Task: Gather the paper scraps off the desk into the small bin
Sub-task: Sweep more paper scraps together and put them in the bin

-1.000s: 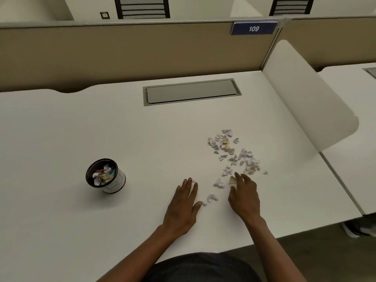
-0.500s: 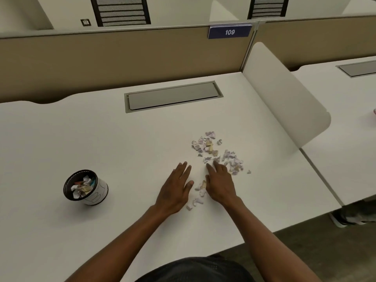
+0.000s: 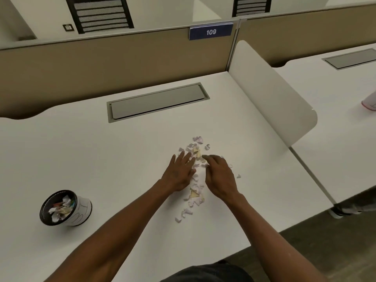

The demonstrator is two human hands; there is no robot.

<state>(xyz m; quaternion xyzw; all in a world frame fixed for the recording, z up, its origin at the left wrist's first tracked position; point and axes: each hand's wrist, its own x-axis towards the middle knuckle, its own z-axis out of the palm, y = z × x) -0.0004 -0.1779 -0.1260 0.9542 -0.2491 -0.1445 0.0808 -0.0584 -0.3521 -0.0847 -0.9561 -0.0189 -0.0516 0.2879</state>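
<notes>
The paper scraps (image 3: pixel 195 181) lie in a narrow ridge on the desk (image 3: pixel 101 159), running from beyond my fingertips back toward my wrists, most of it trapped in the gap between my two hands. A looser cluster sits just past the fingertips, and one stray piece rests apart, outboard of the right little finger. My left hand (image 3: pixel 179 174) lies flat, palm down, fingers extended and slightly spread, its inner edge touching the ridge. My right hand (image 3: pixel 220 177) is arched, fingers bent and drawn together, tips down at the far end of the ridge; I cannot tell whether they pinch any piece. I judge the step in hand to be raking the scraps into one pile, with nothing yet lifted. The small bin (image 3: pixel 65 208) stands well apart, off to the outer side of the left hand, upright, open and already partly filled. The next move calls for closing both hands under the pile, cupping firmly so light pieces do not spill, then carrying it across to the bin; the far cluster and the stray need a further sweep.
</notes>
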